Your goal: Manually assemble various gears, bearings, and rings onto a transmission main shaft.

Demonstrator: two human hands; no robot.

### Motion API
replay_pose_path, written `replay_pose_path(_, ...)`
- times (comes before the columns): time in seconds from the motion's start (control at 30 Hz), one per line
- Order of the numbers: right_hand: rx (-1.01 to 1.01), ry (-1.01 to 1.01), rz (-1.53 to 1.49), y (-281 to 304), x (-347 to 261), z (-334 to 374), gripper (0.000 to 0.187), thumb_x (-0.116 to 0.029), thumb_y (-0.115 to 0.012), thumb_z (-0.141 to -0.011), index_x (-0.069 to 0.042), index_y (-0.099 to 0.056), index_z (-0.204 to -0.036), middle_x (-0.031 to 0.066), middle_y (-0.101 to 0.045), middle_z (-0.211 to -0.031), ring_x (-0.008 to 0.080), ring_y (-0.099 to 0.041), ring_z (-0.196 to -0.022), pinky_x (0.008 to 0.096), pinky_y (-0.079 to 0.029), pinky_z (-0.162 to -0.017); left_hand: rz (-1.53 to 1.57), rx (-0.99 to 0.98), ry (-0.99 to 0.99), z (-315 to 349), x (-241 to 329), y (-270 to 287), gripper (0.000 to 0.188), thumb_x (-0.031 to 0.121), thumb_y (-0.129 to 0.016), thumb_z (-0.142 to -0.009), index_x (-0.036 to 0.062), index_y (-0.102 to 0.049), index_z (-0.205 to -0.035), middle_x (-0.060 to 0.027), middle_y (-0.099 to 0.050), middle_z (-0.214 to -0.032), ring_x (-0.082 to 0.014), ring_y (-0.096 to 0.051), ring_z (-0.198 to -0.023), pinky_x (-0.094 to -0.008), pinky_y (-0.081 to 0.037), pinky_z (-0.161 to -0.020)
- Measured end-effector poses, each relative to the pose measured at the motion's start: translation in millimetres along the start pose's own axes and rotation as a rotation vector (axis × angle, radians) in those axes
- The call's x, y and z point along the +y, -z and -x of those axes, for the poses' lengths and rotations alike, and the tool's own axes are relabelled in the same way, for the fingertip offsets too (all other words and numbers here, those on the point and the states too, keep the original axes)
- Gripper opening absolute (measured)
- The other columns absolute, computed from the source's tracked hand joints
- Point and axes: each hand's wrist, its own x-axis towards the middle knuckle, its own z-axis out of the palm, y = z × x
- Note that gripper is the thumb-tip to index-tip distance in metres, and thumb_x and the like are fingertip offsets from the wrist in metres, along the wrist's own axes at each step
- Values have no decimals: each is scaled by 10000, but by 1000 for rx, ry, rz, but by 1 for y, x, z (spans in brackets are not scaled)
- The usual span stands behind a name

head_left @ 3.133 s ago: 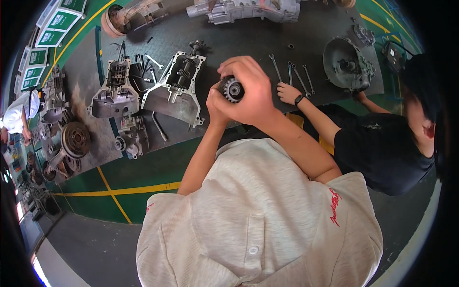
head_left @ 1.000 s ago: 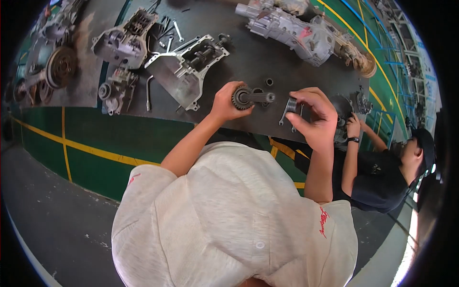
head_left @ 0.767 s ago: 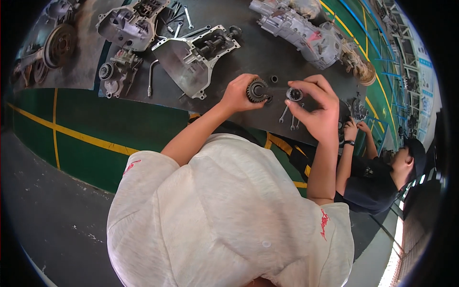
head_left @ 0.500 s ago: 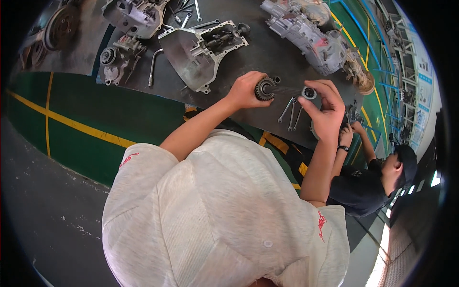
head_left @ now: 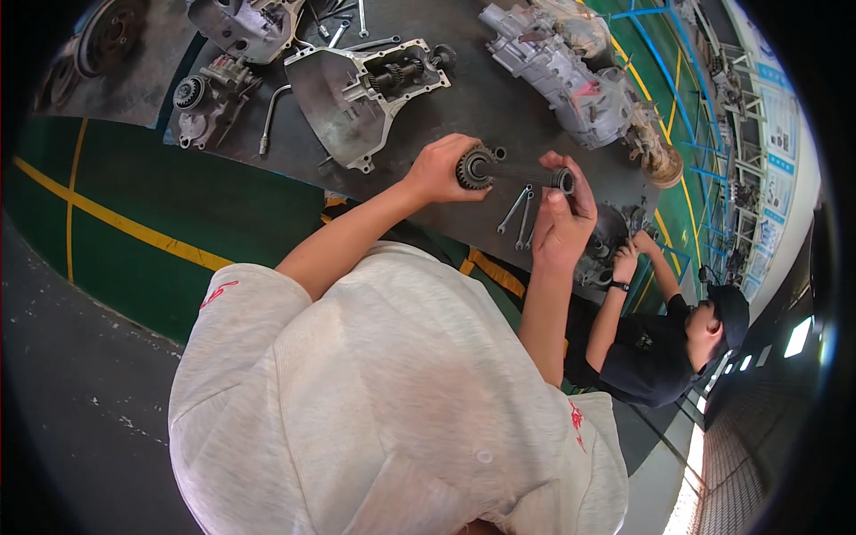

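The gear shaft is held just above the middle of the head view, over the front edge of the dark table. It runs nearly level, its broad toothed end to the left and its slim stem to the right, dipping slightly. The left hand is clasped around that toothed end, fingers curled behind it. At the other tip sits a ring collar, with the right hand grasping it, thumb below and fingers behind; whether the collar is around the stem or only against it, I cannot tell.

A small ring lies on the table just beyond the toothed end, and slim wrenches lie below the stem. Up and left of the left hand is an open gearbox housing with gears inside. A bent wrench lies left of that, then a small gear assembly. Another housing is cut by the top edge. A large grey gearbox stretches across the upper right, its far end brownish. At the right, a co-worker in a black shirt and cap reaches toward parts at the table's edge.
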Motion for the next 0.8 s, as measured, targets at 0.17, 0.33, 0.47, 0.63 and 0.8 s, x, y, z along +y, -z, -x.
replay_pose_path(0.17, 239, 8, 363, -21, 23, 15, 416, 73, -796, -833, 47, -682, -1232, 149, -689, -1258, 214, -670, -1123, 346, -513, -1025, -7, -8, 13, 0, -2, 2, 620, 262, -915, -622, 23, -657, -1133, -142, -709, -1036, -336, -708, -959, -404, -569, -863)
replay_pose_path(0.33, 208, -115, 359, -13, 68, 23, 376, 38, -814, -833, 40, -687, -1188, 103, -667, -1239, 165, -643, -1081, 308, -507, -972, -4, -4, 21, 3, -4, -1, 626, 267, -905, -622, 16, -653, -1137, -146, -710, -1048, -343, -706, -969, -406, -569, -868)
replay_pose_path(0.47, 161, -192, 327, 1, 104, 27, 394, -32, -850, -814, 36, -699, -1171, 96, -573, -1366, 187, -614, -1166, 309, -494, -990, -28, 18, -27, 3, -2, -4, 608, 261, -888, -633, 9, -651, -1134, -154, -712, -1068, -356, -702, -988, -417, -567, -878)
replay_pose_path(0.63, 58, -79, 699, 16, 102, 20, 392, -97, -886, -776, 30, -733, -1113, 90, -559, -1244, 227, -605, -1145, 349, -474, -1007, -30, 11, -2, 4, 1, -2, 594, 266, -882, -641, 11, -654, -1126, -154, -714, -1073, -359, -701, -994, -423, -566, -881)
replay_pose_path(0.8, 6, -145, 665, 16, 89, 14, 365, -99, -887, -766, -7, -762, -1096, 101, -543, -1284, 241, -598, -1169, 362, -477, -1014, -41, 40, -16, 8, -4, -7, 611, 270, -885, -614, 17, -650, -1119, -144, -712, -1066, -350, -699, -992, -425, -571, -865)
